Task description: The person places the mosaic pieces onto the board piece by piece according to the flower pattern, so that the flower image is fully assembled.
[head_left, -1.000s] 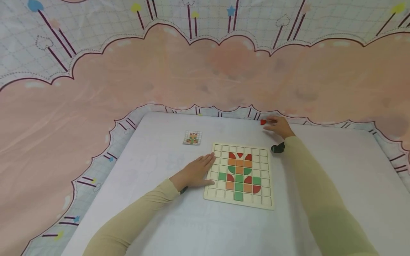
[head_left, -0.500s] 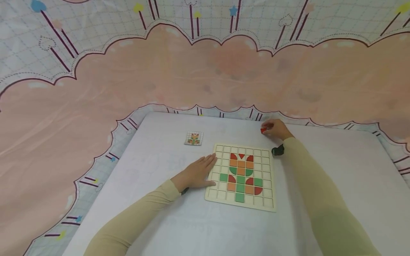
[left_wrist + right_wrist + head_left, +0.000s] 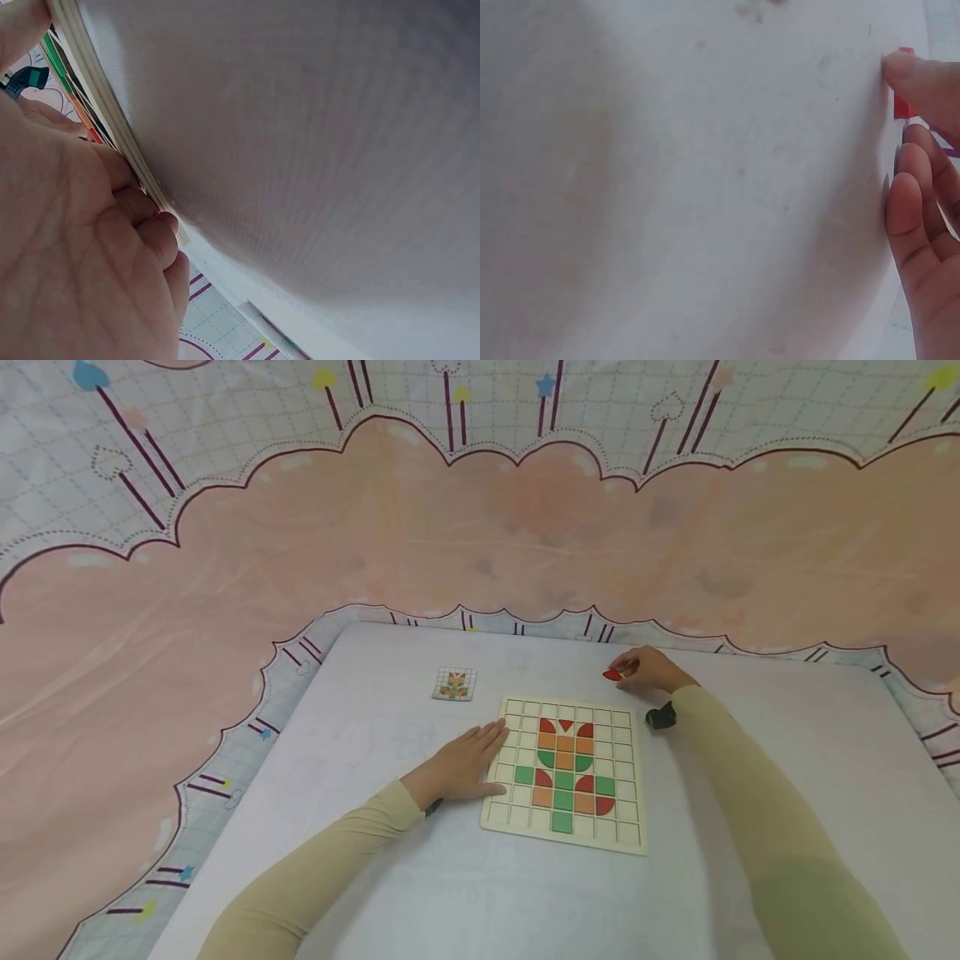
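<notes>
A square cream grid board (image 3: 517, 818) lies on the table, with red, orange and green tiles set in its cells as a flower. My left hand (image 3: 459, 766) rests at the board's left edge, fingers straight and thumb spread over the rim. In the left wrist view its fingertips meet the board's side (image 3: 124, 124). Beyond the board's upper right corner, my right hand (image 3: 651, 668) pinches a red quarter-round tile (image 3: 612, 675) between thumb and fingers. The right wrist view shows this red tile (image 3: 904, 105) partly hidden by the thumb.
A small pattern card (image 3: 453, 683) showing the same flower lies behind the board to the left. A white table (image 3: 360, 893) carries everything, and a peach cloud-print cloth (image 3: 420, 543) hangs beyond its far edge. A black wrist camera (image 3: 661, 717) sits under the right wrist.
My right hand has drawn nearer to me with the red tile, which has turned in the fingers. The left hand stays on the board's edge.
</notes>
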`<state>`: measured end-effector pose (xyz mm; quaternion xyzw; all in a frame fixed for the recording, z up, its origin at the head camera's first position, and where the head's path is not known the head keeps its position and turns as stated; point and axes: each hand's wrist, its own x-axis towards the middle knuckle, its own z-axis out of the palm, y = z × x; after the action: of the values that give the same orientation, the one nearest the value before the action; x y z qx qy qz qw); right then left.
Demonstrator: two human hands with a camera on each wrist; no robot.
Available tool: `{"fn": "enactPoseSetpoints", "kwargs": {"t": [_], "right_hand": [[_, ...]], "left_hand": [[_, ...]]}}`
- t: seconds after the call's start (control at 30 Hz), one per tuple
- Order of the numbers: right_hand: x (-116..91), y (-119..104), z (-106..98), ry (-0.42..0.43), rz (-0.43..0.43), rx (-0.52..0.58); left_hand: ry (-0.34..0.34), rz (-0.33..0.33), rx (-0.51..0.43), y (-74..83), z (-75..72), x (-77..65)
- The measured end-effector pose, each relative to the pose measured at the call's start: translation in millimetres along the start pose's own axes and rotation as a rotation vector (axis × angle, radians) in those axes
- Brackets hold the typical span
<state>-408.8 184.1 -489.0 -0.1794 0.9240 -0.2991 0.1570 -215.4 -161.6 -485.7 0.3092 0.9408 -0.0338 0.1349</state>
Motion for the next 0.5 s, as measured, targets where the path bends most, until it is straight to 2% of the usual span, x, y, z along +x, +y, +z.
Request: {"fn": "enactPoseSetpoints", "kwargs": {"t": [0.13, 0.5], "right_hand": [[-2.1, 1.1, -1.2, -0.005, -0.004, -0.016], [-15.9, 1.2, 2.2, 0.007, -0.033, 0.029]], "left_hand": [[0.000, -0.003, 0.010, -0.3, 0.1, 0.5], [-0.009, -0.004, 0.013, 0.9, -3.0, -0.4]]}}
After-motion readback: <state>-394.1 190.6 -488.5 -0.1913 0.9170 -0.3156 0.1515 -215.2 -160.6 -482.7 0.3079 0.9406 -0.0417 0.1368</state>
